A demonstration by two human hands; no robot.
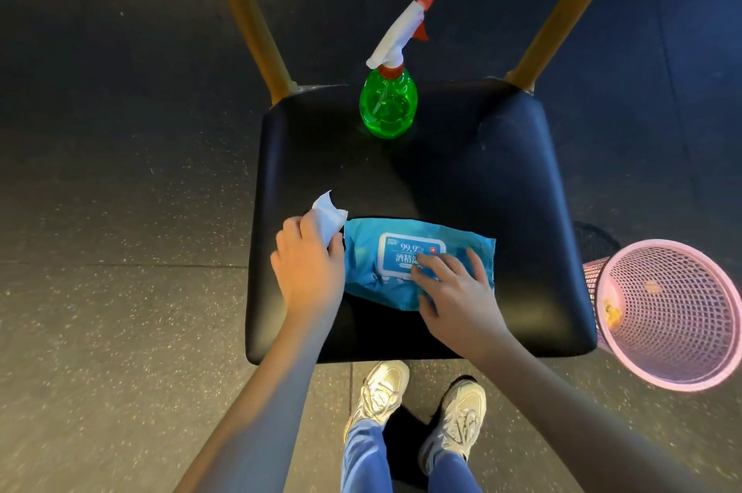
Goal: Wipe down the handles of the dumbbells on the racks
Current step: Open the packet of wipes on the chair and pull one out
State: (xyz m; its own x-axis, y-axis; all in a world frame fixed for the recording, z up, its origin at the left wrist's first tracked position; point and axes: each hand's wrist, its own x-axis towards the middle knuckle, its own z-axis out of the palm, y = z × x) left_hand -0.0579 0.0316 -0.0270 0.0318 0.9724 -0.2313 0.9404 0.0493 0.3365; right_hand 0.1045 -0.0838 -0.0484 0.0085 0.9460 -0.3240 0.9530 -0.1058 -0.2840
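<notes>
Our left hand (308, 271) pinches the soft-looking wet wipe (330, 216) at one end; right hand (461, 293), fingers straight, steadies the pack (369, 251)

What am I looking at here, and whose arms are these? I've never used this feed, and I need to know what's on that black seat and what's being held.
There is no machine here. This is one picture from a camera worn on a person's head, looking down, so the two bare arms coming in from the bottom edge are that person's own. They stand in front of a chair with a black seat. A green spray bottle stands on the seat's far side, and a blue pack of wipes lies on the near side. The left hand holds a white wipe at the pack's left end. The right hand rests with spread fingers on the pack and holds nothing. A pink mesh bin stands on the floor right of the chair. No dumbbells are in view.
</notes>
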